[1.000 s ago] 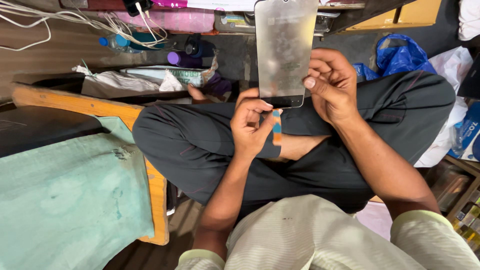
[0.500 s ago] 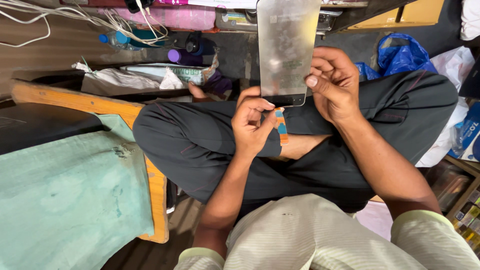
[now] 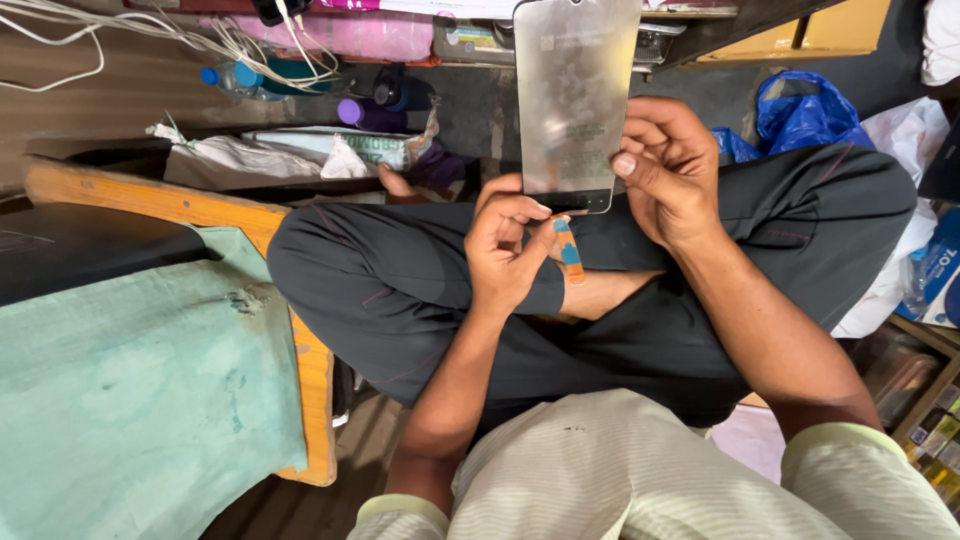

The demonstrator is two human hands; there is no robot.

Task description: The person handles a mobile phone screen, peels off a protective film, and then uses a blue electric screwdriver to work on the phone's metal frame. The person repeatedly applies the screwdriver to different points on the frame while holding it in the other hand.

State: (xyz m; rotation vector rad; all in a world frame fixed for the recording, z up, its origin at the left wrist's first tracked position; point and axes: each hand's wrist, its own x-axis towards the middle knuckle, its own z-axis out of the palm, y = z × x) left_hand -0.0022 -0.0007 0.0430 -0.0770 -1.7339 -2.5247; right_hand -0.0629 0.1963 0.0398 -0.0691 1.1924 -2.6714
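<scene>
i see the right hand [image 3: 672, 170] gripping the right edge of a grey panel [image 3: 576, 100], held upright over my crossed legs [image 3: 400, 290]. left hand [image 3: 505, 250] pinches a small orange-and-blue tab [image 3: 568, 250] just under the panel's bottom edge, fingers closed on it. green cloth [image 3: 140, 400] lies on a wooden board [image 3: 310, 370] to the left. bottles [image 3: 240, 78] and white cables [image 3: 150, 25] sit at top, blue bag [image 3: 805, 110] on the right.

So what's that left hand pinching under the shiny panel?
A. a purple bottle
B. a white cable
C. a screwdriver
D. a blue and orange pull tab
D: the left hand pinches a small blue and orange tab at the bottom edge of the grey panel.
</scene>
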